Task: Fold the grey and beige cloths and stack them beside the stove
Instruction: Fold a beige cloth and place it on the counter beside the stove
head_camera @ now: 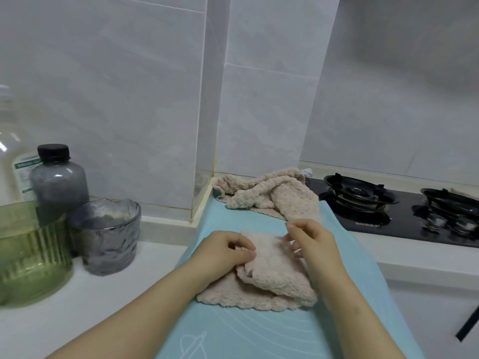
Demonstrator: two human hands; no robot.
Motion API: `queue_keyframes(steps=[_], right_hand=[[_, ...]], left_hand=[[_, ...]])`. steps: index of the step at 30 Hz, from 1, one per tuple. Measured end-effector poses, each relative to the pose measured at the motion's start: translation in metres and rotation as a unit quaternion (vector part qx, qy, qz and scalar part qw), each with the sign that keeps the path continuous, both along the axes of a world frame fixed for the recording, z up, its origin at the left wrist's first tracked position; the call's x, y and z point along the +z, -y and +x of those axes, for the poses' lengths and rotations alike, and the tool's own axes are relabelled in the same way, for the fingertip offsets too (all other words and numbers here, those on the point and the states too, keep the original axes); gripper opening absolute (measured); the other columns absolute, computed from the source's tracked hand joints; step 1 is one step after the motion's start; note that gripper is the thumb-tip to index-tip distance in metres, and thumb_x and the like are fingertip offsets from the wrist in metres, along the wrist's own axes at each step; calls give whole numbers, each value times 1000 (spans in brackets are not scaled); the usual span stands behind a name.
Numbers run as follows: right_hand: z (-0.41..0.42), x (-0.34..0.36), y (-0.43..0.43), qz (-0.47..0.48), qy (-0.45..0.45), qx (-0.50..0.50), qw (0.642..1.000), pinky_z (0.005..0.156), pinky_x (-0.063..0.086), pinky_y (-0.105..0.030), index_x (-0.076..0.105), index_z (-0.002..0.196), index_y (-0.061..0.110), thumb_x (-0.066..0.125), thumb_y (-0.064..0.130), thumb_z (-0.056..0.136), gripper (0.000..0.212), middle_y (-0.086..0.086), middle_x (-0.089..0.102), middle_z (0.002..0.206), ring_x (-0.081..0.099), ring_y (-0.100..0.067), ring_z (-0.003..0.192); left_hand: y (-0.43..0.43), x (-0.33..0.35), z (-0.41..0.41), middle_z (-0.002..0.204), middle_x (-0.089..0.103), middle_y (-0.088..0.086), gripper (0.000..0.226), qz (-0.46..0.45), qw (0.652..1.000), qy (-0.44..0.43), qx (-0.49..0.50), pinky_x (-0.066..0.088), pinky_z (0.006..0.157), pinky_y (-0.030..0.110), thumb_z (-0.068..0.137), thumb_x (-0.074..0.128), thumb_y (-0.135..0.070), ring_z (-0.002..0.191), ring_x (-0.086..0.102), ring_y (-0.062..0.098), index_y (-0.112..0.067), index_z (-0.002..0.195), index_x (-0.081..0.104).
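Head view: a fluffy, scallop-edged beige cloth (pixel 272 277), partly folded, is laid on a smooth turquoise mat (pixel 233 330) left of the stove (pixel 363 200). Its upper layer is pinched by the curled fingers of the left hand (pixel 228 251) and the right hand (pixel 312 242). A crumpled cloth (pixel 267 195) is heaped against the stove's left edge. The stove is cut off at the right.

No writing is coming through sharply enough to read. The black glass gas stove (pixel 404 218) is carrying a small pale brand mark (pixel 367 225) on its front edge, too blurred to make out. Far left of the stove, the large clear plastic bottle (pixel 7 156) is wearing a green-and-white label (pixel 26 172) with illegible lines. Just left of the stove, the light blue silicone mat (pixel 233 330) is showing only a white outline drawing (pixel 193 343).
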State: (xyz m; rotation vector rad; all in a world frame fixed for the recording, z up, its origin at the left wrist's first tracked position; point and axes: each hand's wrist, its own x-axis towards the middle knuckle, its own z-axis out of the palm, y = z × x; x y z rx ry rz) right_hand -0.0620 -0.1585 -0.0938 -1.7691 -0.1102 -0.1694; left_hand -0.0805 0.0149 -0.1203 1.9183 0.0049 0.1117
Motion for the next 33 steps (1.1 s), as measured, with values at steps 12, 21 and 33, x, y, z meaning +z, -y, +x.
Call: queue_keyframes(steps=[12, 21, 33], right_hand=[[-7, -21, 5, -327, 83, 233, 912, 114, 20, -32, 23, 114, 69, 73, 40, 57, 81, 24, 8, 148, 14, -7, 139], [-10, -5, 25, -250, -11, 263, 932, 72, 37, -2, 65, 80, 32, 67, 12, 71, 21, 19, 40, 129, 48, 7, 99], [-11, -11, -5, -331, -64, 41, 940, 84, 46, -34, 40, 126, 21, 62, 46, 80, 57, 2, 55, 108, 56, -20, 104]], left_hand=[[-20, 22, -6, 90, 61, 6, 26, -193, 979, -37, 57, 47, 58, 24, 72, 74, 1, 71, 60, 18, -15, 90, 65], [-26, 14, -7, 109, 56, 2, 32, 83, 996, -37, 24, 42, 67, 15, 71, 78, -8, 88, 54, 9, -23, 96, 63], [-17, 12, -14, 97, 53, 0, 37, 46, 996, -67, 22, 52, 56, 27, 73, 77, -10, 70, 58, 18, -22, 103, 60]])
